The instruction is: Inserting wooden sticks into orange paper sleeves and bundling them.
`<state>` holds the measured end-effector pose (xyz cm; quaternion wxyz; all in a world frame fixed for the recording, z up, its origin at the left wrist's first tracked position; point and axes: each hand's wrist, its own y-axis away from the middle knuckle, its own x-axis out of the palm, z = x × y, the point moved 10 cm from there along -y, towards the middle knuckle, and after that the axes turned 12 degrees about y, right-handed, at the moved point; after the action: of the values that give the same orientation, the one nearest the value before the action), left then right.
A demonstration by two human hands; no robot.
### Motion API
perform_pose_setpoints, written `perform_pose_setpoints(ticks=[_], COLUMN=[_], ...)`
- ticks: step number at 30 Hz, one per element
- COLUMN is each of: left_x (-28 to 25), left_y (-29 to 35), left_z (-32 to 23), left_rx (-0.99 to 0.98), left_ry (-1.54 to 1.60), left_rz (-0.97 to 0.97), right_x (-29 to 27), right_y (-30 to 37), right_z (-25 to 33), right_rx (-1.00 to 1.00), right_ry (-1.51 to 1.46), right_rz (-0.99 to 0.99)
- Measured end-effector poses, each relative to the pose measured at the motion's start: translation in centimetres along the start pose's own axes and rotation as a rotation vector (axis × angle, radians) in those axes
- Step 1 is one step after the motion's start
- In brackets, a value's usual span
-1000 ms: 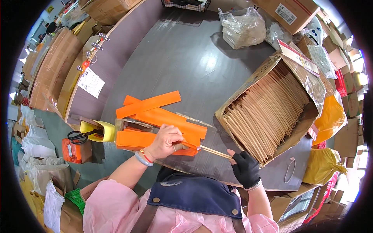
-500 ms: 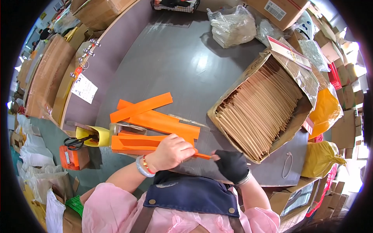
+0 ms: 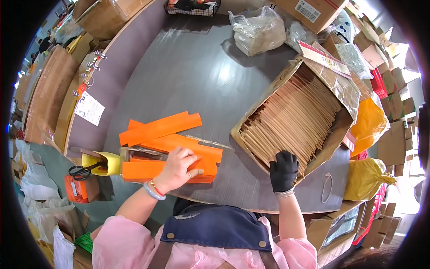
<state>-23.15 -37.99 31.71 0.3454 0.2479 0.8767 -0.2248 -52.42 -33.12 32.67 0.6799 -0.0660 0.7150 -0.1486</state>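
Note:
Several flat orange strips (image 3: 161, 123) lie crossed in a loose pile on the grey table. My bare left hand (image 3: 177, 168) rests over the near end of this pile, fingers bent, thumb apart from them; orange shows in the gap. A cardboard box (image 3: 253, 154) full of thin brown paper sticks (image 3: 291, 116) stands tilted to the right. Over its near edge reaches my right hand (image 3: 284, 170) in a black fingerless glove. Its fingers are spread on the nearest sticks, and I see nothing gripped in it. The fingertips are partly hidden by the glove.
Left of the strips a yellow holder (image 3: 112, 163) carries black scissors (image 3: 80, 172). A clear bag (image 3: 257, 33) and a brown carton (image 3: 309, 13) sit at the back. A loose band (image 3: 327, 188) lies near the right edge. Upright panel (image 3: 116, 58) bounds the left.
My hands have parted. The right went up and right from the narrow orange piece to the box; the left shifted slightly left onto the pile. The narrow piece no longer shows between them.

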Motion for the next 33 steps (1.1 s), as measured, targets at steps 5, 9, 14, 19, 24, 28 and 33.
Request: perform_pose_setpoints(ticks=[5, 9, 14, 19, 24, 28, 33], left_x=[-0.5, 0.3, -1.5, -0.9, 0.2, 0.1, 0.2], left_y=[0.3, 0.7, 0.1, 0.1, 0.7, 0.8, 0.8], left_z=[0.5, 1.9, 0.1, 0.5, 2.2, 2.2, 1.9], left_rx=[0.01, -0.083, -0.004, -0.071, -0.147, -0.053, -0.049], left_ry=[0.196, 0.253, 0.238, 0.261, 0.329, 0.377, 0.377], left_rz=[-0.171, -0.114, -0.24, -0.148, -0.062, -0.076, -0.042], right_x=[0.8, 1.4, 1.5, 1.5, -3.1, -2.8, -2.5], right_y=[0.0, -0.1, -0.5, -0.5, -0.4, 1.6, 2.0], right_z=[0.5, 0.5, 0.6, 0.5, 3.6, 6.0, 7.1], right_rx=[-0.023, 0.014, 0.002, 0.009, -0.126, -0.207, -0.254], right_ry=[0.034, 0.064, 0.095, 0.079, -0.157, -0.335, -0.447], right_rz=[-0.041, -0.017, 0.014, 0.051, 0.114, 0.276, 0.312])
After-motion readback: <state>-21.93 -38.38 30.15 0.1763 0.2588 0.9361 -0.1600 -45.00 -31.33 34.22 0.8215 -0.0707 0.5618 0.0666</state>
